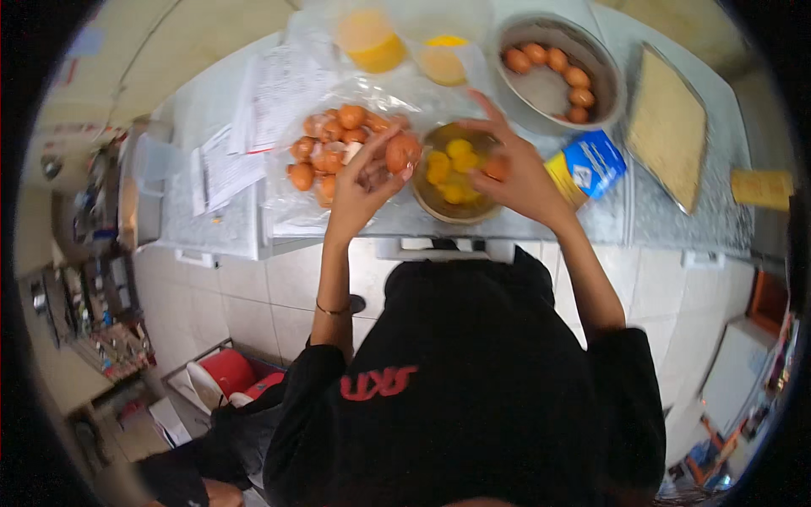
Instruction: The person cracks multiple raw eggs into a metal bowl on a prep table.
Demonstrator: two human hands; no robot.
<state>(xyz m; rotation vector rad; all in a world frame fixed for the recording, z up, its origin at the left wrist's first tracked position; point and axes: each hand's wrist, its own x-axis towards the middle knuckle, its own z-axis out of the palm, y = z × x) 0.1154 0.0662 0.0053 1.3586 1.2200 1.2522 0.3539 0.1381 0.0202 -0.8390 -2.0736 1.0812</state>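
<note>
My left hand (374, 174) holds a brown eggshell (403, 153) at the left rim of a round bowl; whether the shell is whole or half I cannot tell. My right hand (523, 174) is over the bowl's right side with another brown eggshell (496, 168), blurred, between thumb and fingers. Several yellow yolks (457, 166) lie in clear egg white inside the bowl (440, 212). Left of the bowl, a heap of brown eggshells (329, 155) rests on a clear plastic bag (282, 190).
At the back right stands a deep metal pot (611, 108) with several brown eggs (577, 77). A blue and yellow packet (592, 166) and a tray of pale contents (668, 127) lie right. Tubs with yellow contents (374, 47) and written papers (285, 95) are behind. Someone sits lower left.
</note>
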